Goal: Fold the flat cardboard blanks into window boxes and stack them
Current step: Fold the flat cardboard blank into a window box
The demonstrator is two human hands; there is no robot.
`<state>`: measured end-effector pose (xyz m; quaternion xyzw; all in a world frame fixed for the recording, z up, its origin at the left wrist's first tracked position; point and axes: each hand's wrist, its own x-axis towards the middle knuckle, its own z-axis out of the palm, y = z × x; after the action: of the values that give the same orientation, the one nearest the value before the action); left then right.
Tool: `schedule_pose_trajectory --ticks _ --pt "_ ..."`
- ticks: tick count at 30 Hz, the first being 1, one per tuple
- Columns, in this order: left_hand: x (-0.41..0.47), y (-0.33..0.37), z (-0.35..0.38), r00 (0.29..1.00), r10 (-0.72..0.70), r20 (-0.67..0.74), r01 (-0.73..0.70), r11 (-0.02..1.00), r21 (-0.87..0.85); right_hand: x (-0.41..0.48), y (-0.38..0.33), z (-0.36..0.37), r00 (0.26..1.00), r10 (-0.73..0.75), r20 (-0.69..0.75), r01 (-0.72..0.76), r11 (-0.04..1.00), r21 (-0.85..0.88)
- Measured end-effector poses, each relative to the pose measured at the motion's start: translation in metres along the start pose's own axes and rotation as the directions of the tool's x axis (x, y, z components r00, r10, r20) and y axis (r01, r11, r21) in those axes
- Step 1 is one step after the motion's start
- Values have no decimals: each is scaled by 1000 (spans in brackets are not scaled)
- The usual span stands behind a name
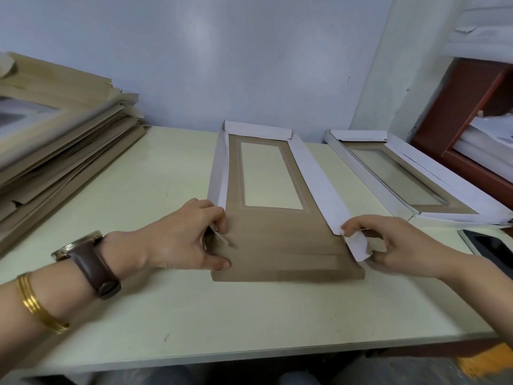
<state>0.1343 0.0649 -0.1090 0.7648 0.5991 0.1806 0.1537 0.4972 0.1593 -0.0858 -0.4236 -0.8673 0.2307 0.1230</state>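
Note:
A brown cardboard blank (280, 237) with a clear window lies in the middle of the table, its white side flaps and far flap folded up. My left hand (183, 237) pinches a small white corner tab at the blank's near left. My right hand (388, 243) pinches the white tab at the near right end of the right flap. A finished window box (410, 176) lies to the right of the blank. A tall pile of flat blanks (61, 129) sits at the far left.
The pale table (222, 315) runs to a front edge near me. A dark phone (488, 245) lies at the right edge. A red-brown shelf (472, 107) with papers stands beyond the finished box. A blue-white wall backs the table.

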Motion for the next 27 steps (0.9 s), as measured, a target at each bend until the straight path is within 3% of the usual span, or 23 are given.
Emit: schedule_pose_trajectory --ticks 7,16,21,27 --pt "2 1 -1 1000 -15 16 15 1000 22 8 1 -10 999 -30 40 28 998 47" --pt "3 -1 -1 999 -21 32 20 1000 22 11 5 -21 994 55 96 -61 996 61" --pt "3 0 -1 999 -20 33 20 999 26 14 13 -15 990 125 63 -125 992 8" --pt "5 0 -1 999 -25 33 24 999 37 12 9 -5 990 137 -18 -134 983 128"
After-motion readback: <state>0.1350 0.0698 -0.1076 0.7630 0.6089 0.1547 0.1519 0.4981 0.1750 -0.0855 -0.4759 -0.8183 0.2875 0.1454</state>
